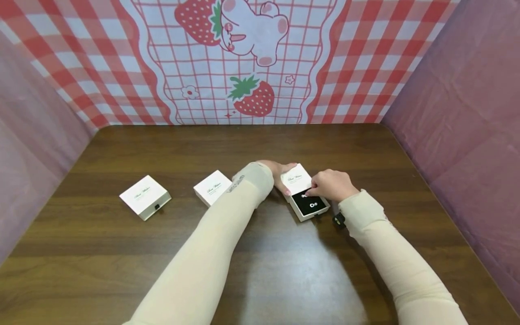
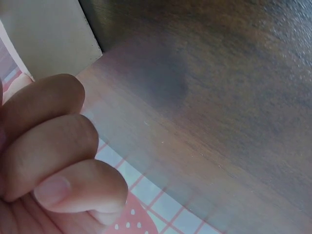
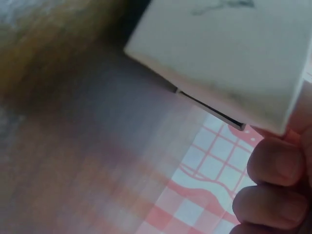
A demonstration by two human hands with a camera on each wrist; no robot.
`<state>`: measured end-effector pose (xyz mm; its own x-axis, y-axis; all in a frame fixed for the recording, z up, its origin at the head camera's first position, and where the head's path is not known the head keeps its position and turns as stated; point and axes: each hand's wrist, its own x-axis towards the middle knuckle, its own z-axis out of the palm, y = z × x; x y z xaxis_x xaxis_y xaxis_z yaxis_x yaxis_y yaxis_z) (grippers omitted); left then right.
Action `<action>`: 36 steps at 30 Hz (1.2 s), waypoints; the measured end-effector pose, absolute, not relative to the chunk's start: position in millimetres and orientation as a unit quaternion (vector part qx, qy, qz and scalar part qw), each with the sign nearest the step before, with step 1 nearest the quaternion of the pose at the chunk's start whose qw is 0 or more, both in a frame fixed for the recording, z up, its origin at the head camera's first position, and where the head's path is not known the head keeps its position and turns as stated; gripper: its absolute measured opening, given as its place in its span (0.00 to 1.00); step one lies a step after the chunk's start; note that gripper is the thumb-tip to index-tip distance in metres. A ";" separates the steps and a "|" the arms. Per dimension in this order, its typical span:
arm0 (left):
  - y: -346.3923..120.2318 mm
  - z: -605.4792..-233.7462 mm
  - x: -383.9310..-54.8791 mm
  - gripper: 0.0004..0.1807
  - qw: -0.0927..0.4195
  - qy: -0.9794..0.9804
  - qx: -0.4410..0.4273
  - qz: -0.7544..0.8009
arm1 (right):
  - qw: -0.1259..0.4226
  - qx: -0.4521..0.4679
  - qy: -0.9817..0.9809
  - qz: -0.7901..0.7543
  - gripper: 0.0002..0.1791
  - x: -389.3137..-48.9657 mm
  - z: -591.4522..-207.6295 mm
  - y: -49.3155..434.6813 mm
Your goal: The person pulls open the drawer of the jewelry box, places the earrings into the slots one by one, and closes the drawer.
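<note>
A white jewelry box (image 1: 298,179) stands on the table with its drawer (image 1: 310,206) partly pulled out. Small silvery earrings (image 1: 313,205) lie on the drawer's black lining. From the far left side, my left hand (image 1: 278,171) grips the box's sleeve, its thumb along the near left edge. Curled fingers (image 2: 73,136) of that hand show beside a white box wall in the left wrist view. My right hand (image 1: 334,184) is at the box's right side, fingers bent, with a fingertip over the lining near one earring. Its exact hold is partly hidden.
Two more white printed boxes, a closed one (image 1: 145,197) at far left and another (image 1: 213,186) partly behind my left sleeve, lie on the wooden table (image 1: 195,149). A small dark object (image 1: 339,220) is by my right wrist. Cloth (image 1: 252,63) hangs behind.
</note>
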<state>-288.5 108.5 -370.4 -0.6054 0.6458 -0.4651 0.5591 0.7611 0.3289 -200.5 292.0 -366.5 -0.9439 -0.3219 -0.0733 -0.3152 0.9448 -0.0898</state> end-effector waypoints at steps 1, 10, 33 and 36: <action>107.4 -368.9 -287.2 0.61 0.287 0.894 0.336 0.075 | 0.044 -0.158 0.986 -0.038 0.23 -200.5 -366.1 290.8; 107.8 -347.9 -264.8 0.54 0.287 0.896 0.329 0.081 | 0.045 -0.143 0.974 -0.168 0.14 -177.9 -356.6 314.0; 102.2 -367.5 -274.5 0.54 0.165 0.926 0.339 -0.013 | 0.189 0.049 0.872 -0.448 0.15 -126.0 -384.2 287.6; 101.4 -364.5 -273.5 0.54 0.160 0.930 0.331 -0.012 | 0.206 0.067 0.854 -0.473 0.11 -128.7 -385.3 290.1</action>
<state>-273.5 101.4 -364.5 -0.7292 0.6121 -0.3059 0.6200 0.7802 0.0832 -128.7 290.1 -385.3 -0.9061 -0.0811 -0.4153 0.3091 0.5433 -0.7806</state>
